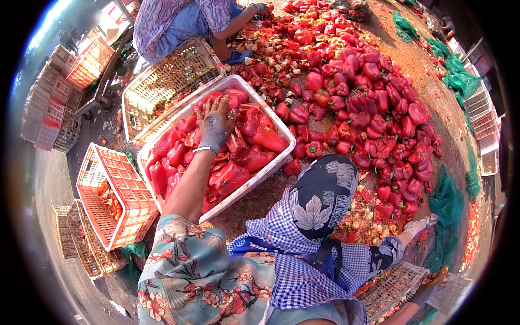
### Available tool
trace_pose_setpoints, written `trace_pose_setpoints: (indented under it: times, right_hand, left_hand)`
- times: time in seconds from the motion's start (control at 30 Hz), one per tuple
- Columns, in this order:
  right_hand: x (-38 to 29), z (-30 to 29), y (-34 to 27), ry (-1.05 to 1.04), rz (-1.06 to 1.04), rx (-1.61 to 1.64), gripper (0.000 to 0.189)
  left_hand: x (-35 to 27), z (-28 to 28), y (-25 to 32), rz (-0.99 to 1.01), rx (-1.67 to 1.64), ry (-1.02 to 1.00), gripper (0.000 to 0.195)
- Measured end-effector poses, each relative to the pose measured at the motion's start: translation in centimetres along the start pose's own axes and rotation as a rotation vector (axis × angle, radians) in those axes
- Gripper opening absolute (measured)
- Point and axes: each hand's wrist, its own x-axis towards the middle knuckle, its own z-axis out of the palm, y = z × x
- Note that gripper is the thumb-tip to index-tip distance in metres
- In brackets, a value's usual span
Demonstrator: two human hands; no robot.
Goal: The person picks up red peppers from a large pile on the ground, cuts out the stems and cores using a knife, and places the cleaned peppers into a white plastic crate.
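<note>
My left hand, in a grey glove with stained fingertips, lies palm down on red bell peppers that fill a white plastic crate. Its fingers are spread and hold nothing that I can see. Many of these peppers look split or cored. At the lower right edge is my right hand, also gloved, beside a pale slatted crate with scraps in it; what it touches is unclear. A big heap of whole red bell peppers lies on the ground ahead and to the right.
Behind the white crate stands a yellowish slatted crate; a pink crate is to its left. Another person squats at the top. Pepper cores and scraps litter the ground. Green netting lies at the right, stacked crates at the far left.
</note>
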Motion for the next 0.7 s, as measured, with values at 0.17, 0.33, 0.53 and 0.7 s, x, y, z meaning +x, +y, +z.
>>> trace_pose_setpoints:
  times: [0.17, 0.33, 0.53, 0.7]
  right_hand:
    - [2.0, 1.2, 1.9, -0.128, 0.029, 0.067, 0.030]
    - [3.8, 3.3, 5.1, -0.096, 0.015, 0.226, 0.029]
    - [1.1, 8.2, 4.5, -0.158, 0.118, 0.328, 0.019]
    - [0.0, 11.1, 7.4, -0.477, 0.224, 0.326, 0.026]
  left_hand:
    - [2.2, 1.3, 0.3, -0.001, 0.157, -0.095, 0.069]
    - [2.7, 3.4, 0.9, 0.028, 0.258, -0.119, 0.076]
    - [4.4, 3.1, 0.4, 0.027, 0.323, -0.251, 0.071]
    - [10.5, 2.5, -1.5, 0.151, 0.232, -0.472, 0.065]
